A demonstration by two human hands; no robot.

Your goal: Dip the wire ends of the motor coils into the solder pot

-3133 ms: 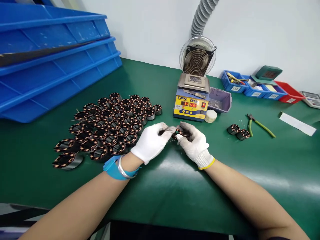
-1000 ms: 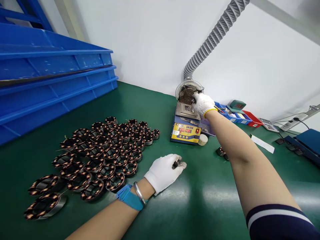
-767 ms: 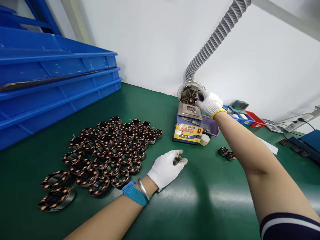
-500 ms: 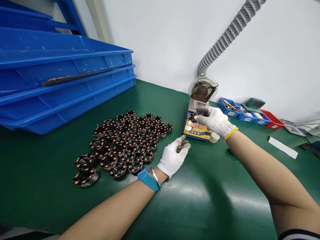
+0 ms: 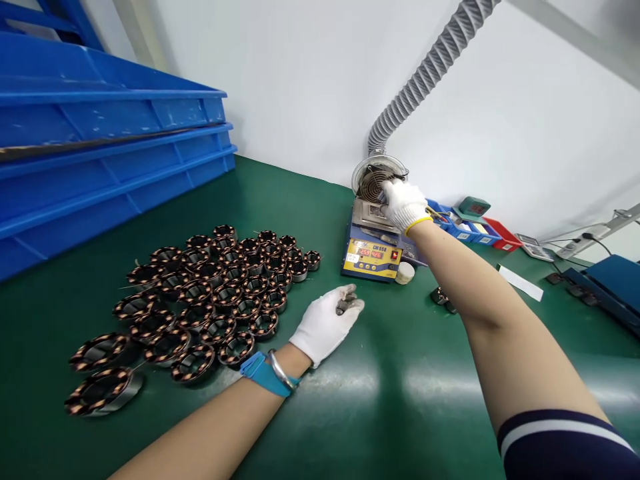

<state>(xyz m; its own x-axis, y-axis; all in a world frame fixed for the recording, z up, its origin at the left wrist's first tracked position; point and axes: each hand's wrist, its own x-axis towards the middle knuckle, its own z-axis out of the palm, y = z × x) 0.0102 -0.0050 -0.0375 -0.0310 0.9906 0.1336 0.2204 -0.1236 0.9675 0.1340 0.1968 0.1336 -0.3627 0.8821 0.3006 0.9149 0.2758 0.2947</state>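
My right hand (image 5: 403, 203), in a white glove, reaches over the top plate of the blue and yellow solder pot (image 5: 373, 253), just in front of the round fan (image 5: 369, 180). Its fingers are curled shut; the wound stator seen in them a moment ago is hidden under the glove. My left hand (image 5: 325, 325), also gloved, rests on the green mat (image 5: 350, 413) and pinches a small dark thing (image 5: 345, 305) I cannot name. Several copper-wound stators (image 5: 220, 293) lie packed together to its left.
Stacked blue trays (image 5: 100, 153) stand at the back left. A grey ribbed hose (image 5: 425, 67) rises from the fan. A white tub (image 5: 404, 272) and two stators (image 5: 443, 298) lie right of the pot. Small bins (image 5: 470, 230), a paper strip (image 5: 520, 283) and a blue device (image 5: 610, 283) sit far right.
My right hand drew back from the solder pot with a stator showing in its fingers, then went out over the pot again. My left hand stayed pinched on the mat.
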